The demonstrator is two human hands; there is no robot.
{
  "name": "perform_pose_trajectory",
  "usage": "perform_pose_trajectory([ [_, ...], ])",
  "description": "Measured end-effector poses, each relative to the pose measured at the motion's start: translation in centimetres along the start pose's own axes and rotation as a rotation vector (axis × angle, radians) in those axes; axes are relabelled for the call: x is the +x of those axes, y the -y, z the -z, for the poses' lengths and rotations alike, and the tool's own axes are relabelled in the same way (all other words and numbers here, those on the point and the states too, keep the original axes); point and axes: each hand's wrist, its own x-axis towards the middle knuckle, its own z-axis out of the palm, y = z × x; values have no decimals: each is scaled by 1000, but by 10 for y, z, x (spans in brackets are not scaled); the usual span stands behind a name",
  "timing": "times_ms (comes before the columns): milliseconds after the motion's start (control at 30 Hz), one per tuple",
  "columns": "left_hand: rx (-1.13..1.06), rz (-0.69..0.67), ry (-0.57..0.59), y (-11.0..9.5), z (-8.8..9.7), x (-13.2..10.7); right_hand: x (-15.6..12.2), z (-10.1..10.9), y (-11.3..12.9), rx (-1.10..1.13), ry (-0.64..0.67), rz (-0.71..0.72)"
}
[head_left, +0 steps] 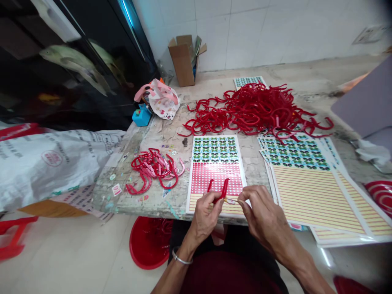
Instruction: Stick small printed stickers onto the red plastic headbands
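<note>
My left hand (206, 216) is closed around a red curved band (225, 188), with its bent ends sticking up past the fingers. My right hand (266, 216) pinches one end of a thin pale-yellow strip (231, 200) that reaches across to the band. Both hands are just above the near part of a sticker sheet (217, 171), which has rows of green-and-black eye shapes, a red block with white marks and yellow lines below. To the left lies a small pile of red and pink curved bands (156, 169).
A large heap of red bands (263, 108) covers the back of the table. More sticker sheets (309, 196) are stacked at the right, overhanging the front edge. A cardboard box (182, 63), a patterned bag (162, 100) and a blue container (141, 116) stand behind. A red basin (147, 245) is below.
</note>
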Motion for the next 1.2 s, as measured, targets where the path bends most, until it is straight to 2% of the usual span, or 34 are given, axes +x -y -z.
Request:
perform_pose_trajectory([
  [200,-34,2,34,3,0,-1,-1,1,0,-16,8,-5],
  [600,-57,-14,19,9,-5,1,-2,2,0,-25,14,-12],
  [867,-102,26,30,5,-5,-3,10,-5,-22,69,3,-58],
  [1200,-197,104,72,6,-5,-9,21,-16,-35,198,112,-148],
])
